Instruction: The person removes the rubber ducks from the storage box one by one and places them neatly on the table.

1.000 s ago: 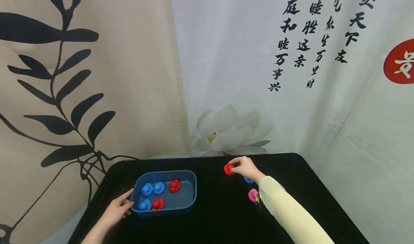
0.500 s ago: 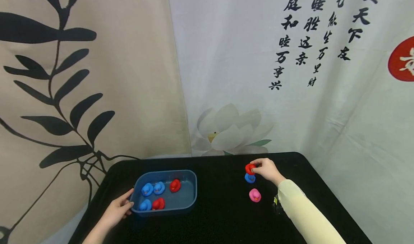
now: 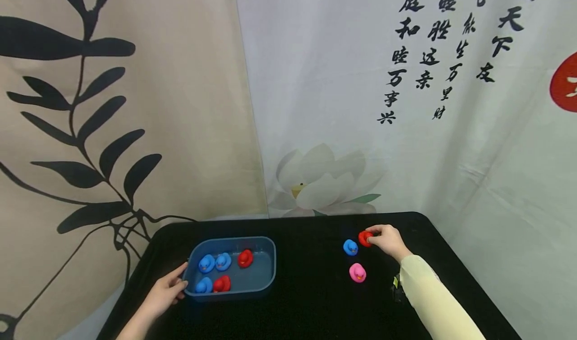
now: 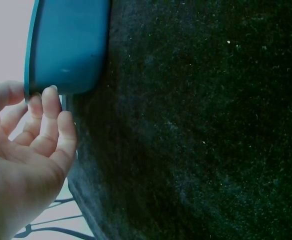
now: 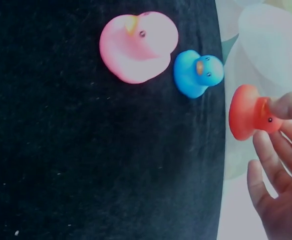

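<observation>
My right hand (image 3: 387,241) pinches a red rubber duck (image 5: 244,112) by its head between thumb and fingers, at the back right of the table. Just left of it sits a blue rubber duck (image 3: 350,247), and nearer the front a pink rubber duck (image 3: 357,273). On the left, my left hand (image 3: 166,291) grips the left end of a blue plastic tray (image 4: 68,45), thumb on one side of the rim and fingertips on the other. Inside that tray lie three blue ducks (image 3: 207,264) and two red ducks (image 3: 245,258).
Black cloth covers the table (image 3: 311,300). Beside the right sleeve is a small dark object (image 3: 397,287) with a yellow-green mark. A printed curtain (image 3: 315,79) hangs right behind the table's back edge.
My right hand has carried the red duck rightward, past the blue duck to its right side. The blue and pink ducks have come into full view. My left hand stays at the tray.
</observation>
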Demonstrator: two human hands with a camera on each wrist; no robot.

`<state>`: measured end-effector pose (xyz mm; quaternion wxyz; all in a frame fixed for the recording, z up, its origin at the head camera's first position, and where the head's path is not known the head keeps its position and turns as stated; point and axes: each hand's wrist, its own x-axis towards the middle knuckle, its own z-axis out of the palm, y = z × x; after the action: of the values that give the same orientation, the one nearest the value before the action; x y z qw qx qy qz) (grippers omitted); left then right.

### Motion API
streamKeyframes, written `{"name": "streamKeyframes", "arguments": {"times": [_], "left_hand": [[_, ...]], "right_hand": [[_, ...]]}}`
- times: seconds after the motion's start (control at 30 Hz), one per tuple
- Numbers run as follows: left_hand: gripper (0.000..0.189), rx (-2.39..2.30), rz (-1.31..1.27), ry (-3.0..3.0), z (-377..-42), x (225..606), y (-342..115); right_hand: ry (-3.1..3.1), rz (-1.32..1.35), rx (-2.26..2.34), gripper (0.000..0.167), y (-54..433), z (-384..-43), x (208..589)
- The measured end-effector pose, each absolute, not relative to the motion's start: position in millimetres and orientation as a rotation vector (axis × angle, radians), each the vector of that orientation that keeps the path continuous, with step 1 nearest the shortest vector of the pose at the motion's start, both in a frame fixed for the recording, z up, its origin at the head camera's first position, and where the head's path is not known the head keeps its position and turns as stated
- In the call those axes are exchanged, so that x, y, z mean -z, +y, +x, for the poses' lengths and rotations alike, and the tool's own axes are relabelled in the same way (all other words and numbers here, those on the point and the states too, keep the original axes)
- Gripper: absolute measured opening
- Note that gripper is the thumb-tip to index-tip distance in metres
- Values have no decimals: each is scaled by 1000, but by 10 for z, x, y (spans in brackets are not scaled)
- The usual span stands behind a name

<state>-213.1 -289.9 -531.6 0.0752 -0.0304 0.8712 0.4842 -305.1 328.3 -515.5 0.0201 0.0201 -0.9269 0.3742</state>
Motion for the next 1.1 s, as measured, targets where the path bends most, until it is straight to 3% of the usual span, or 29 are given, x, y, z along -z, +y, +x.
{"name": "streamKeyframes", "arguments": {"times": [1.1], "left_hand": [[59, -1459, -118, 2598, -2125, 5293, -2908]], "right_hand": [[-2896, -9, -1171, 27, 3381, -3034, 5529]]}}
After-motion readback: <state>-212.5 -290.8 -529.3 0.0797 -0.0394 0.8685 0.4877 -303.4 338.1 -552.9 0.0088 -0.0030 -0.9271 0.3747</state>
